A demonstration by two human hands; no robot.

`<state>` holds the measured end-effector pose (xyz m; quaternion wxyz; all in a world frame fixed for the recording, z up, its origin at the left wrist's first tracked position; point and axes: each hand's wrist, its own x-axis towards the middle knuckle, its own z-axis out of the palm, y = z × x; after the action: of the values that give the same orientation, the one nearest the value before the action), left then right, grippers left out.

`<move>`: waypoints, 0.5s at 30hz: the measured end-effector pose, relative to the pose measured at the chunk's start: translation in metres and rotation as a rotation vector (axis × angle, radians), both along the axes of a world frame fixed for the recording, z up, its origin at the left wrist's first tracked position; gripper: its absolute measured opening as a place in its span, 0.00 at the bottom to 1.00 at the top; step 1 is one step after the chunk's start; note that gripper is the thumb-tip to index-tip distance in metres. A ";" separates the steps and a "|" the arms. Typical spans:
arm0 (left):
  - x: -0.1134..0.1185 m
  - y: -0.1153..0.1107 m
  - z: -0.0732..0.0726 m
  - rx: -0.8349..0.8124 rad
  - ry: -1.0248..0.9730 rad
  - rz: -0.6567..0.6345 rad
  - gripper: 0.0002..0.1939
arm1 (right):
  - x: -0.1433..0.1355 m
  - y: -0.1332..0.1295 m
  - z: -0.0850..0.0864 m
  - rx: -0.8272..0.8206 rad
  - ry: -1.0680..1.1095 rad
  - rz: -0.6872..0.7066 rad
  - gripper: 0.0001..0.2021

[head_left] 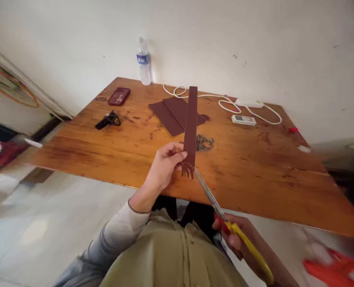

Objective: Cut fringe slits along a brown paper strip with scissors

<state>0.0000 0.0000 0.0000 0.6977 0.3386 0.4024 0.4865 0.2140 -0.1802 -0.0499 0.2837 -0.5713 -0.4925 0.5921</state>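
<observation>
Between the thumb and fingers of my left hand (166, 165) is a long dark-brown strip (190, 123), paper or thin card by its look, held upright over the table's front part. Its lower end is cut into several thin, curling fringes. My right hand (235, 235) is closed around the red and yellow handles of a pair of scissors (209, 195). The blade tips touch or nearly touch the strip's lower right edge, just above the fringes. Behind the strip, brown sheets (167, 117) lie overlapping on the table. A small heap of thin dark scraps (204, 142) sits beside it.
On the wooden table (129, 155) stand a plastic bottle (143, 63) against the wall, a dark red phone-like case (119, 96) and a black strapped object (108, 119). A white cable with a power strip (248, 103) and a white remote (243, 120) lie at the right.
</observation>
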 end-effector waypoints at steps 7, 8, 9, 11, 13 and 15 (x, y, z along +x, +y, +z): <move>0.002 -0.002 -0.003 0.032 0.041 0.012 0.07 | 0.006 -0.005 -0.006 -0.057 0.034 0.001 0.34; 0.002 -0.002 -0.003 0.034 0.044 0.015 0.07 | 0.006 -0.005 -0.008 -0.057 0.042 0.000 0.34; 0.002 -0.002 -0.004 0.037 0.045 0.017 0.07 | 0.006 -0.005 -0.009 -0.056 0.054 0.001 0.34; 0.002 -0.002 -0.005 0.045 0.048 0.015 0.07 | 0.006 -0.004 -0.011 -0.045 0.073 0.000 0.35; 0.002 -0.002 -0.006 0.052 0.051 0.010 0.07 | 0.006 -0.004 -0.012 -0.030 0.084 0.000 0.35; 0.002 -0.002 -0.006 0.055 0.053 0.010 0.06 | 0.006 -0.004 -0.012 -0.024 0.085 -0.004 0.35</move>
<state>0.0017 -0.0016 -0.0058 0.6748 0.3682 0.4088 0.4919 0.2200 -0.1839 -0.0615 0.2989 -0.5499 -0.4717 0.6211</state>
